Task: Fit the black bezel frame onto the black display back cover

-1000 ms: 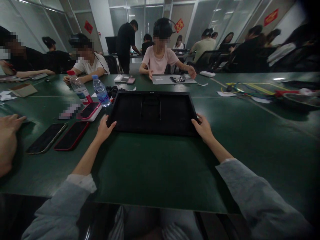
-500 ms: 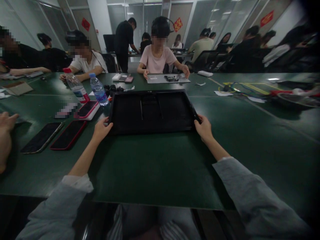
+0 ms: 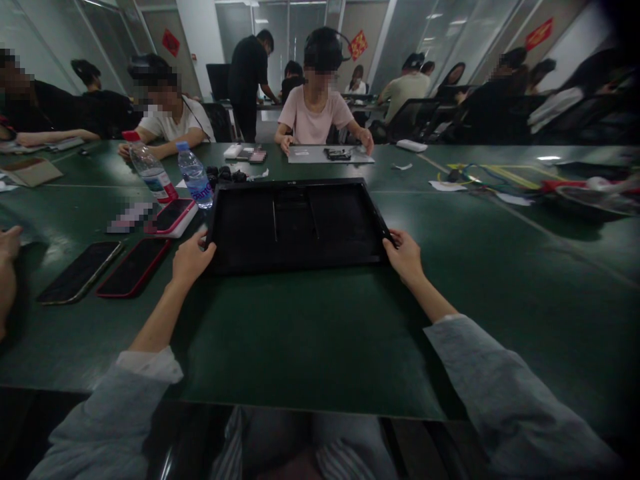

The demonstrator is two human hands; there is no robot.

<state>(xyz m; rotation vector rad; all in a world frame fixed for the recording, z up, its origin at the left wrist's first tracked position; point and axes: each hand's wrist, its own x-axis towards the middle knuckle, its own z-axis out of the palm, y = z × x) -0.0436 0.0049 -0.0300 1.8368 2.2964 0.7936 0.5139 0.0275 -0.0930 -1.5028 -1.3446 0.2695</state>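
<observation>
A black monitor casing point(image 3: 295, 223), a shallow rectangular shell with a raised rim, is in front of me over the green table point(image 3: 310, 340). Its hollow inner side faces me, with two thin upright strips near the middle. My left hand point(image 3: 193, 257) grips the left edge, thumb on the near side and fingers partly hidden behind the rim. At the right edge, my right hand point(image 3: 404, 255) has its thumb and fingers closed on the frame. I cannot tell whether the casing's underside touches the table.
Left of the casing are two water bottles point(image 3: 195, 177), several phones point(image 3: 134, 268) and black items point(image 3: 227, 175). Another person's hand point(image 3: 7, 267) is at the left edge. Across the table, a person in pink point(image 3: 317, 113) handles a grey panel point(image 3: 305, 157). Cables point(image 3: 480, 173) lie at right.
Both my hands, still gripping the casing, have shifted it slightly left, its left end a little nearer me. The person opposite's panel appears slightly further left. My view has also moved slightly.
</observation>
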